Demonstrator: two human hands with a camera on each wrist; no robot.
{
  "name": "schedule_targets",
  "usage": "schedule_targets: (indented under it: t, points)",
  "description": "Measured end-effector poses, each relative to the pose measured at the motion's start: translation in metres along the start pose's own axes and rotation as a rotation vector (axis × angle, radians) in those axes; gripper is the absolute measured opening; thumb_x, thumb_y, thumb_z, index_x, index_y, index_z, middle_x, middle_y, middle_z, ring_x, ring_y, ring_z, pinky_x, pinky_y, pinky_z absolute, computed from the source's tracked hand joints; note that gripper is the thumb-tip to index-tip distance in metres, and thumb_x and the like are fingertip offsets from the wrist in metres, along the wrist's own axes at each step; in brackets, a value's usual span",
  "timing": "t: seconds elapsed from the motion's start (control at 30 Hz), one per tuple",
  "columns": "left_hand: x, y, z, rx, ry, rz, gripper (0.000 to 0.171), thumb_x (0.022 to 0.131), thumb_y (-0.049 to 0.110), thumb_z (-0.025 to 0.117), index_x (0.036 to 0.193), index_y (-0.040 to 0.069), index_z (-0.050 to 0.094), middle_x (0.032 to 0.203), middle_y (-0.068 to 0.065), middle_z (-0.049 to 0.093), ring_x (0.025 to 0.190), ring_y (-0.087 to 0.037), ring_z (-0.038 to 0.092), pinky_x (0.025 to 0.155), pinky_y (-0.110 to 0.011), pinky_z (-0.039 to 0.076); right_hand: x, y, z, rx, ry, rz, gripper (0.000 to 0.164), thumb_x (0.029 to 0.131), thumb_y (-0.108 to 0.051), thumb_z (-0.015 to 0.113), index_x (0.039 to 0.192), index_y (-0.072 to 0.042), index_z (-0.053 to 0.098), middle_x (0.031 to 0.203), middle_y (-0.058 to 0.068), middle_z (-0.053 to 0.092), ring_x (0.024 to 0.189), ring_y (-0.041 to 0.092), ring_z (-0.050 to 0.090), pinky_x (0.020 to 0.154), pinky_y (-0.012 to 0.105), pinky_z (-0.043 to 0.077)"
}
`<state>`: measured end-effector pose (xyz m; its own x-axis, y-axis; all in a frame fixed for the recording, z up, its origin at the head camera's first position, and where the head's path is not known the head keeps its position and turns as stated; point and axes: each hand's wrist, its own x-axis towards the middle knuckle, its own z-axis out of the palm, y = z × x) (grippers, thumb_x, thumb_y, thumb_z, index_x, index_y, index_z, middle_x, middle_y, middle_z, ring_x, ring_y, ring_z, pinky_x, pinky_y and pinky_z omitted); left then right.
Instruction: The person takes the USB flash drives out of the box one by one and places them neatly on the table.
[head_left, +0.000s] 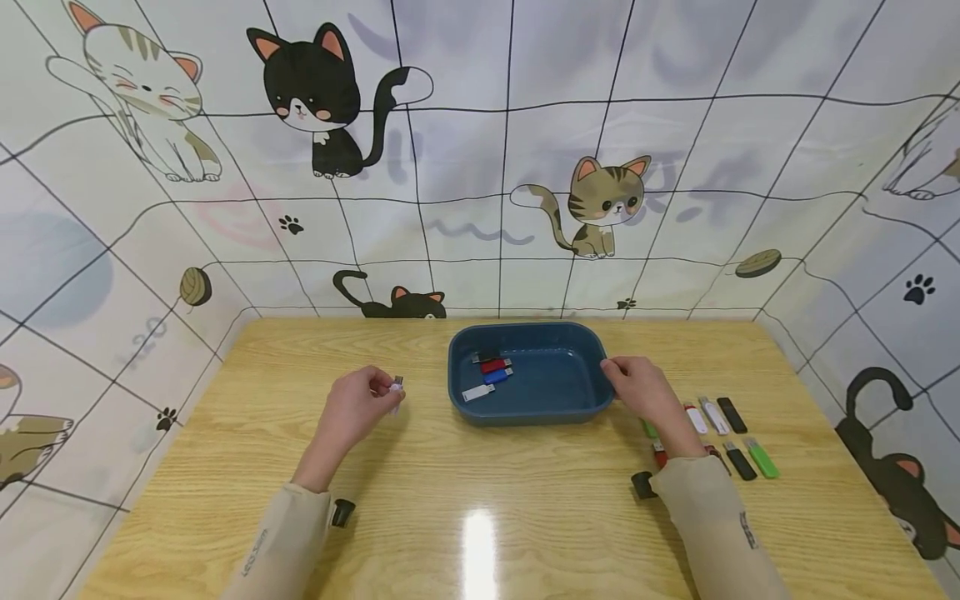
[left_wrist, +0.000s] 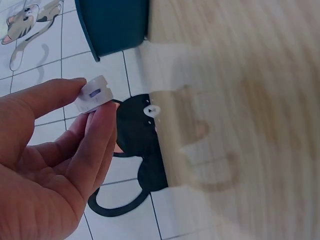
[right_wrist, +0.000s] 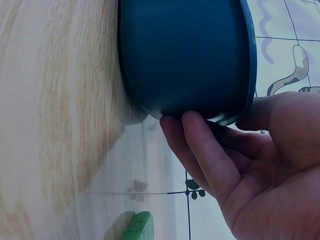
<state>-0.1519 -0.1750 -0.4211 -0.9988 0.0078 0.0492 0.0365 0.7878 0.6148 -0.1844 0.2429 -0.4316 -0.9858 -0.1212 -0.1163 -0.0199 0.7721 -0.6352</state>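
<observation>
My left hand (head_left: 360, 404) pinches a white USB stick (left_wrist: 94, 95) between thumb and fingers, above the table to the left of a dark blue plastic bin. In the head view the stick's metal plug points up and away. My right hand (head_left: 643, 390) grips the right end of the bin (head_left: 540, 417), thumb at the rim and fingers against the outer wall. Inside the bin's left half lie a black USB stick (head_left: 487, 356), a red one (head_left: 493, 366), a blue one (head_left: 498, 377) and a white one (head_left: 477, 392).
Right of the bin, several USB sticks lie in rows on the wooden table (head_left: 420, 517), among them a black one (head_left: 732, 415) and a green one (head_left: 762, 458). My right forearm partly hides some. A cat-print cloth (head_left: 465, 167) stands behind the table and along both sides.
</observation>
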Motion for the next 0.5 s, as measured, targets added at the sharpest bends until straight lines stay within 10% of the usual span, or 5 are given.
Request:
schedule_targets:
  t: [0.5]
  points:
    - [-0.007, -0.025, 0.002, 0.159, -0.065, -0.068, 0.023, 0.082, 0.024, 0.067, 0.085, 0.002, 0.063, 0.079, -0.007, 0.062, 0.067, -0.020, 0.054, 0.058, -0.034, 0.048, 0.000, 0.002, 0.000, -0.009, 0.001, -0.014, 0.045, 0.104, -0.033, 0.039, 0.119, 0.002, 0.063, 0.072, 0.006, 0.055, 0.075, 0.020, 0.059, 0.066, 0.036, 0.048]
